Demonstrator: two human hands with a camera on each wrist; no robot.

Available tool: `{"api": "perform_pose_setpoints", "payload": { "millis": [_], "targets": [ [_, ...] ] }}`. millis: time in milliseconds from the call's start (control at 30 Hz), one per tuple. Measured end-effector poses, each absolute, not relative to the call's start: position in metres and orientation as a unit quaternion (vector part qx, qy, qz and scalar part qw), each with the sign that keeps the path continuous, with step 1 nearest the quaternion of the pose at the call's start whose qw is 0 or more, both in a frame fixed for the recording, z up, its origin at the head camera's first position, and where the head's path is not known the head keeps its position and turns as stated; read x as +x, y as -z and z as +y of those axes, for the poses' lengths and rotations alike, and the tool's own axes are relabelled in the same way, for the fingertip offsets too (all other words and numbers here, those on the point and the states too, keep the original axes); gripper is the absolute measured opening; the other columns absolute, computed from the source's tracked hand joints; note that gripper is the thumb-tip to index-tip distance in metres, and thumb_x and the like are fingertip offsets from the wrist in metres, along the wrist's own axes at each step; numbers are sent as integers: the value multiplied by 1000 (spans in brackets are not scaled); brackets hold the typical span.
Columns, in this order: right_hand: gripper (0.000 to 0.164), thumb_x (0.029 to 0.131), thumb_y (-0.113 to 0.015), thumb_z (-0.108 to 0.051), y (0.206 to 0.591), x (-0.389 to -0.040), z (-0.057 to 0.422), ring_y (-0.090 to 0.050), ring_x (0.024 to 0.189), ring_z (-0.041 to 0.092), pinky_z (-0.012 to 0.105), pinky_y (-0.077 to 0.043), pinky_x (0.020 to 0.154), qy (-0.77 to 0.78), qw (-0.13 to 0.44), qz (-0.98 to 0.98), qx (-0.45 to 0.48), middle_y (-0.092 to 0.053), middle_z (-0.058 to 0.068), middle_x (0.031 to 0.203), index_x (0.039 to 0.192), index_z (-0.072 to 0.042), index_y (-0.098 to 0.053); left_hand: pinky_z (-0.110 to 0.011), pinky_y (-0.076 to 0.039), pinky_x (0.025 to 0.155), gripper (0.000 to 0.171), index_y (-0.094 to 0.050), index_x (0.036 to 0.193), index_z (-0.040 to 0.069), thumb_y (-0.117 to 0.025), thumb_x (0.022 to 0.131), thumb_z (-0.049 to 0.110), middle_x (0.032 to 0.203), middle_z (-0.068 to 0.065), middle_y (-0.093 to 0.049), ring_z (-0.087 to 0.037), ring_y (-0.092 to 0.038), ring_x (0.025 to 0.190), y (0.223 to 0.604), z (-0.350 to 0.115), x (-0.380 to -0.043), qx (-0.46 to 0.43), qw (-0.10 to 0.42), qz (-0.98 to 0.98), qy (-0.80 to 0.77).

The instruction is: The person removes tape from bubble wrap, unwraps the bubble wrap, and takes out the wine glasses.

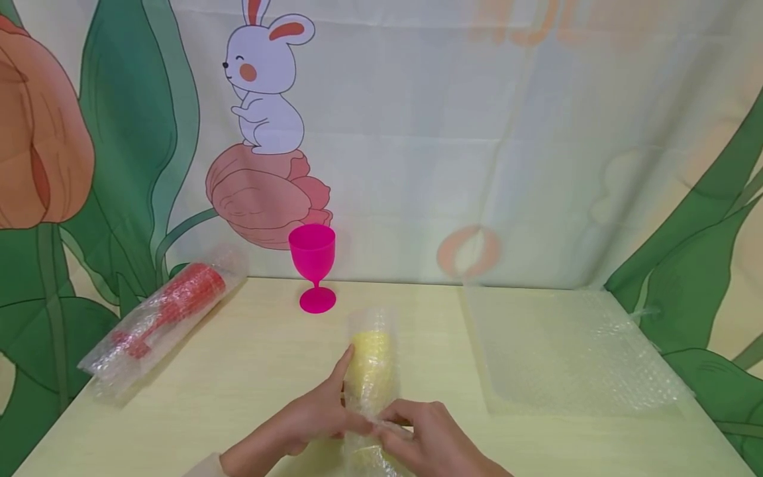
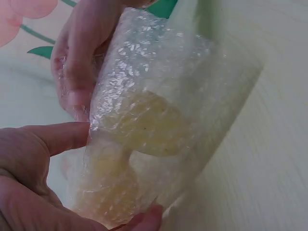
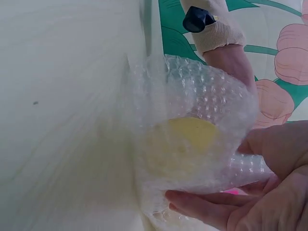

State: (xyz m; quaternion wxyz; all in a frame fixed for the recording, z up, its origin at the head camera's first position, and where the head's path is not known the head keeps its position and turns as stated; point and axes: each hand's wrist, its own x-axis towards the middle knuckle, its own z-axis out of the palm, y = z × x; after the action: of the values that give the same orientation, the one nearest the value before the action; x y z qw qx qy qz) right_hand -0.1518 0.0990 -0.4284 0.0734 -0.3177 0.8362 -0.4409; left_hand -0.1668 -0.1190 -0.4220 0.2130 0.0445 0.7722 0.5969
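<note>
A yellow goblet (image 1: 371, 361) lies rolled inside clear bubble wrap (image 1: 375, 319) at the front middle of the table; its round base (image 2: 149, 127) shows through the plastic in the left wrist view. My left hand (image 1: 318, 411) grips the roll from its left side, thumb along the upper part. With thumb and fingers, my right hand (image 1: 435, 434) pinches the edge of the wrap at the roll's right side. The right wrist view has the right hand (image 3: 272, 187) holding that edge close to the yellow base.
A red goblet (image 1: 191, 291) wrapped in bubble wrap lies at the table's left edge. Upright near the back stands a pink goblet (image 1: 312, 265). A flat sheet of bubble wrap (image 1: 554, 358) covers the table's right side. Behind hangs a printed curtain (image 1: 405, 132).
</note>
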Motion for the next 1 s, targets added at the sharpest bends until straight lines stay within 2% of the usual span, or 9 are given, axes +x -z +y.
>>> {"api": "perform_pose_setpoints", "payload": {
  "millis": [100, 167, 233, 333, 400, 500, 567, 733, 1000],
  "targets": [
    [14, 100, -71, -25, 429, -153, 98, -65, 79, 1, 23, -54, 73, 438, 63, 841, -310, -75, -6, 88, 94, -13, -75, -33, -48, 65, 131, 1, 167, 17, -87, 71, 3, 155, -32, -30, -32, -52, 104, 422, -112, -164, 32, 180, 791, -584],
    [11, 100, -69, -20, 428, -154, 100, -64, 74, 4, 26, -55, 71, 419, 58, 855, -301, -74, -6, 86, 94, -12, -72, -38, -52, 70, 131, -2, 167, 16, -88, 69, 2, 155, -35, -29, -34, -53, 105, 423, -108, -162, 25, 158, 802, -575],
    [6, 101, -64, -9, 428, -156, 101, -53, 60, 1, 22, -49, 61, 402, 43, 865, -297, -65, -9, 71, 97, -10, -69, -47, -53, 88, 131, -1, 166, 13, -89, 69, 4, 155, -37, -29, -39, -50, 119, 424, -105, -161, 13, 143, 810, -569],
    [22, 94, -57, 6, 429, -158, 103, -39, 51, -1, 19, -40, 53, 388, 28, 871, -300, -51, -11, 61, 110, -7, -67, -61, -39, 107, 132, 1, 164, 4, -90, 69, 8, 155, -38, -31, -46, -44, 134, 425, -101, -159, -6, 133, 815, -564],
    [37, 86, -54, 12, 430, -159, 102, -28, 50, -1, 18, -33, 51, 393, 23, 869, -301, -52, -9, 64, 117, -4, -67, -63, -35, 110, 129, 0, 162, -3, -90, 70, 11, 150, -35, -40, -44, -45, 134, 426, -100, -158, -13, 131, 813, -567],
    [46, 80, -53, 16, 431, -160, 102, -41, 61, 2, 21, -43, 61, 383, 18, 873, -300, -69, 1, 91, 120, -1, -70, -60, -37, 109, 121, -7, 158, -10, -88, 72, 13, 143, -29, -50, -40, -51, 127, 427, -99, -157, -10, 125, 813, -569],
    [42, 81, -56, 15, 431, -160, 102, -52, 71, 5, 24, -49, 68, 380, 14, 876, -297, -71, 10, 109, 117, 0, -71, -59, -40, 107, 118, -10, 158, -11, -88, 72, 13, 139, -26, -53, -37, -54, 122, 427, -98, -157, -6, 119, 816, -566],
    [16, 95, -71, -5, 432, -162, 100, -69, 79, 12, 25, -56, 71, 385, -3, 873, -299, -71, 9, 103, 109, 1, -74, -64, -36, 109, 120, -8, 158, -10, -89, 73, 14, 146, -34, -45, -43, -48, 130, 427, -94, -158, -6, 118, 824, -555],
    [8, 95, -75, -18, 432, -167, 99, -57, 67, -2, 23, -51, 62, 341, -50, 894, -288, -73, -4, 90, 95, -12, -79, -68, -29, 113, 119, 1, 158, -12, -84, 80, 14, 155, -38, -33, -48, -37, 141, 425, -93, -158, 15, 143, 808, -571]
  ]
}}
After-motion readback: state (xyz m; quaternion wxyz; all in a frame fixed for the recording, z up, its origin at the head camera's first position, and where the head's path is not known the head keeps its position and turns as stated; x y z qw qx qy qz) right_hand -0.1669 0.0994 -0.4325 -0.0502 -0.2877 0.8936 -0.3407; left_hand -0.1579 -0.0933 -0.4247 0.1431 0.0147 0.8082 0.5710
